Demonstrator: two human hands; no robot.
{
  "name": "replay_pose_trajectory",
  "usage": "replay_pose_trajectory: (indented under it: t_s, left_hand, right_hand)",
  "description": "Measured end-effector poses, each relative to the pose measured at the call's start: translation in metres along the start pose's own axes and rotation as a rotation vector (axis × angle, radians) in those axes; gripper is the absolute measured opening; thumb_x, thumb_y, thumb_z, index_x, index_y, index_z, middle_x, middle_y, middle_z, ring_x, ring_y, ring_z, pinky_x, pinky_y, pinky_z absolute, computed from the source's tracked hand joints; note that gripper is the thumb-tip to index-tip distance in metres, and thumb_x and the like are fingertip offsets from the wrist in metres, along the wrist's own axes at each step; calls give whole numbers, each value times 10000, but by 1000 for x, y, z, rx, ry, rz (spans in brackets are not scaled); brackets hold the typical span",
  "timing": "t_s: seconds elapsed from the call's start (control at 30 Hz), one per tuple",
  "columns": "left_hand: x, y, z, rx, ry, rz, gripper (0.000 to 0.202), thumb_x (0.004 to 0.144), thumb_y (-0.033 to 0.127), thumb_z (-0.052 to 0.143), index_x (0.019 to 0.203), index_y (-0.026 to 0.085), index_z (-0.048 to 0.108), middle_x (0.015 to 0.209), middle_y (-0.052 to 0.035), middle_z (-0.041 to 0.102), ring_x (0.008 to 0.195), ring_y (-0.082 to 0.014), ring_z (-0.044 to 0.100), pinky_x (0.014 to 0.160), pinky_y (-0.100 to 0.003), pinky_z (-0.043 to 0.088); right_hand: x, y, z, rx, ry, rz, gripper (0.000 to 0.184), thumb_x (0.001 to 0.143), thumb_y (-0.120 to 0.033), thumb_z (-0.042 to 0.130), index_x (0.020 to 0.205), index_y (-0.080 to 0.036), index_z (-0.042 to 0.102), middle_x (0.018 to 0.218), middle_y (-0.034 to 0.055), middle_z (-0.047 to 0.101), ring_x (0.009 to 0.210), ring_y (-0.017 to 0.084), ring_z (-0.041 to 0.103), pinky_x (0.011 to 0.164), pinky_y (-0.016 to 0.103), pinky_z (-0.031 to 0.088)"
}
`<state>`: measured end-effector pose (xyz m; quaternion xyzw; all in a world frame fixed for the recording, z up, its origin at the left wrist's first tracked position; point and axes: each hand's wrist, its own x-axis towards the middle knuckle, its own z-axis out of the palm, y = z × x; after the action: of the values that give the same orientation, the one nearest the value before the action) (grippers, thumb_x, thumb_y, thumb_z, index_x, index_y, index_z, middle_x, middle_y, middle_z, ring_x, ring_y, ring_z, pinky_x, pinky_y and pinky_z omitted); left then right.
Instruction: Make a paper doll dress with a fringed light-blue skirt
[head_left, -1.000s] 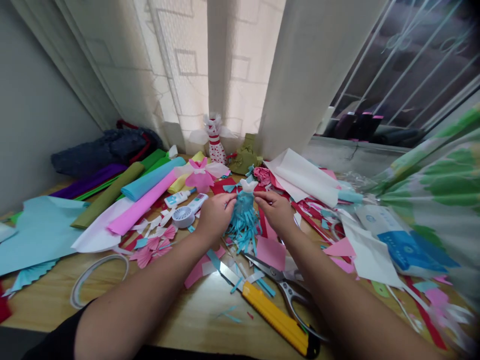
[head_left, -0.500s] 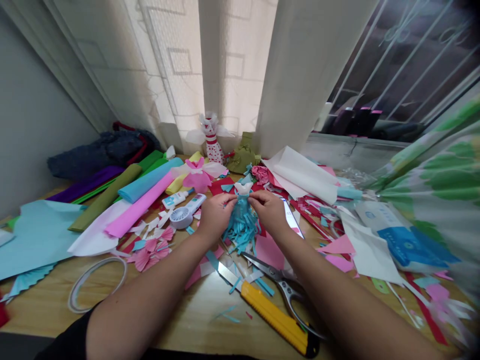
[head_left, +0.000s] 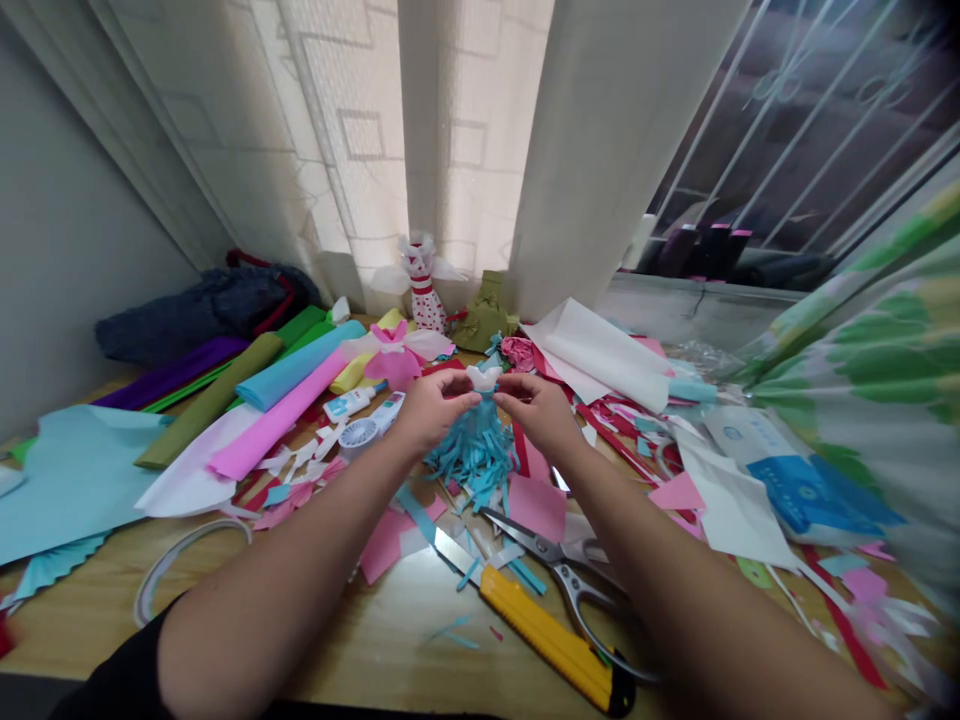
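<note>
A small blue fringed paper dress [head_left: 472,450] with a white ruffled top [head_left: 484,378] stands over the middle of the table. My left hand [head_left: 439,408] pinches its upper left side, thumb in front and fingers behind. From the right, my right hand [head_left: 538,408] grips the same height with thumb and fingers. Below the fringe lies a yellow utility knife [head_left: 546,635] with its blade out. Beside the knife are metal scissors [head_left: 574,580], partly under my right forearm. Pink paper [head_left: 537,506] lies just below the dress.
Crepe paper rolls [head_left: 281,420] and a glue bottle [head_left: 351,402] lie left, near a small fan [head_left: 360,435] and a tape roll [head_left: 161,570]. Finished paper dresses [head_left: 426,300] stand by the curtain. White paper [head_left: 600,350] and a blue-white packet [head_left: 802,480] are on the right.
Both hands have turned, their fingers now reaching behind the dress's top with thumbs in front. The fringe has swung slightly left. My right forearm now covers most of the phone.
</note>
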<state>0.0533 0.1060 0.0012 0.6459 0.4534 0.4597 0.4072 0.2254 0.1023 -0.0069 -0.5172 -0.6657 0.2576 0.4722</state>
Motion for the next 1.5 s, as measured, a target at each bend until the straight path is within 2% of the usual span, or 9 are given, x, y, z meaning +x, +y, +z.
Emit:
replay_pose_trajectory:
  t_s: [0.2, 0.43, 0.73, 0.9, 1.07, 1.17, 1.3, 1.4, 1.5]
  left_hand:
    - [4, 1, 5, 2, -47, -26, 238, 628, 307, 694, 764, 113, 676, 718, -22, 672, 675, -179, 607, 641, -289, 466]
    - [16, 3, -1, -1, -91, -7, 202, 612, 306, 686, 699, 126, 655, 634, 5, 630, 603, -149, 568, 577, -258, 441]
    - [13, -3, -6, 96, -18, 12, 372, 621, 338, 695, 923, 123, 662, 949, -95, 702, 867, -231, 638, 775, -347, 489]
    - [6, -3, -24, 209, -4, 52, 397, 672, 351, 649, 1012, 146, 650, 1000, -101, 704, 878, -225, 652, 773, -342, 502]
    - [-36, 3, -52, 436, 101, 106, 189, 745, 280, 556, 856, 205, 690, 913, -60, 709, 871, -232, 622, 815, -350, 450]
    - [-78, 4, -60, 532, 25, 123, 117, 740, 278, 585, 748, 225, 689, 761, -19, 706, 710, -193, 618, 684, -292, 447]
    - [-135, -4, -57, 733, -155, 327, 189, 844, 205, 476, 796, 197, 659, 725, -26, 687, 671, -157, 609, 630, -261, 444]
    - [-165, -13, -53, 763, -163, 377, 178, 866, 191, 474, 827, 173, 647, 720, -35, 675, 666, -157, 603, 638, -273, 448]
    - [-183, -20, -50, 762, -144, 379, 159, 869, 191, 487, 845, 160, 641, 723, -42, 669, 666, -161, 596, 637, -280, 451]
  right_hand:
    - [3, -4, 4, 8, -41, 42, 94, 639, -224, 669, 713, -168, 684, 696, 31, 690, 651, 196, 628, 636, 322, 493]
    - [1, -3, 1, 61, -36, 85, 153, 657, -259, 660, 784, -187, 707, 749, 26, 715, 694, 192, 651, 656, 314, 512]
    - [-23, 14, -26, 72, -8, 162, 183, 697, -290, 630, 818, -177, 710, 792, 46, 730, 731, 202, 661, 691, 335, 516]
    - [-49, 5, -57, -8, 69, 183, 160, 718, -315, 626, 779, -185, 695, 798, 57, 718, 740, 217, 646, 677, 344, 498]
    - [-93, -12, -86, -153, 59, 147, 104, 714, -318, 659, 680, -222, 682, 698, 38, 687, 676, 222, 617, 639, 344, 466]
    - [-122, -18, -89, -330, -38, -10, 112, 781, -305, 607, 711, -246, 671, 717, 30, 686, 675, 207, 624, 625, 323, 472]
    - [-160, -21, -70, -447, -105, -150, 109, 834, -250, 550, 808, -246, 656, 739, 39, 681, 682, 197, 626, 611, 310, 485]
    - [-184, -24, -47, -562, -205, -237, 145, 845, -194, 518, 880, -224, 656, 801, 66, 677, 736, 210, 613, 654, 330, 488]
    - [-201, -28, -30, -701, -288, -243, 153, 830, -194, 528, 919, -206, 652, 877, 92, 675, 777, 239, 608, 666, 359, 489]
